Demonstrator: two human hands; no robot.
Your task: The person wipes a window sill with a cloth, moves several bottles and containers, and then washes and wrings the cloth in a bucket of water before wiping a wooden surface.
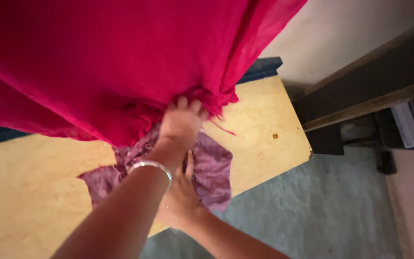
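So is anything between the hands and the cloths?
No. The left hand, with a silver bangle on its wrist, already grips the red cloth. The right hand rests directly on the purple cloth lying on the yellow table.

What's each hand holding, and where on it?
Left hand grips the red cloth at its bunched lower edge. Right hand touches the purple cloth; grip unclear.

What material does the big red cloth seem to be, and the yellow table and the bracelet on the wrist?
The red cloth looks like thin woven fabric, perhaps cotton: matte, soft folds, loose threads at its gathered edge. The table looks like plywood or painted wood: flat, pale yellow, faint grain, small round marks. The bracelet appears to be metal: silvery and shiny.
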